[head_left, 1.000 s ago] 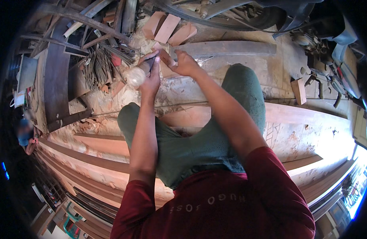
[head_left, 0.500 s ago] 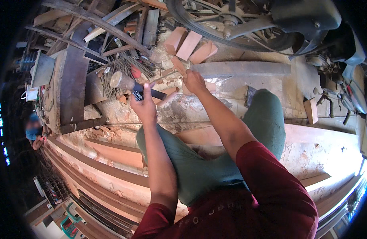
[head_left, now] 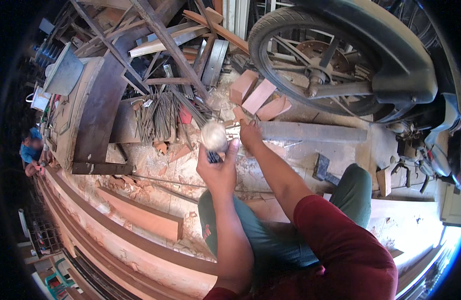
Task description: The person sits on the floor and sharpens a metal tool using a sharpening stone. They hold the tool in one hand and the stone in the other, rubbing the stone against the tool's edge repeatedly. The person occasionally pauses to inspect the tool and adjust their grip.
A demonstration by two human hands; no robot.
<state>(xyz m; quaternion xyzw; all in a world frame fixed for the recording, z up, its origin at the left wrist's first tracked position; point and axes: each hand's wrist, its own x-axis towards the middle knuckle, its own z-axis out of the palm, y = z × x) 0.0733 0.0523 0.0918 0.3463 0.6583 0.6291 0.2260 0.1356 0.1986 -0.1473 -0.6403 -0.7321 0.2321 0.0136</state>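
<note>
My left hand is closed round a tool with a rounded pale wooden end and a dark part below it. The wooden end points up towards me and is blurred, so its exact kind does not show. Just to the right, my right hand grips a reddish wood piece, which sticks out past the fingers. The two hands are close together above the floor, in front of my knees. Part of the wood piece is hidden by the right hand.
Three short wood blocks lie beyond my hands, beside a motorcycle wheel. A long grey beam lies to the right, near a dark metal tool. Thin rods are heaped leftward. A person in blue is far left.
The view has shifted, showing more of the wheel. My left hand has come closer to the right one, and its tool has turned from lying crosswise to pointing its wooden end up.
</note>
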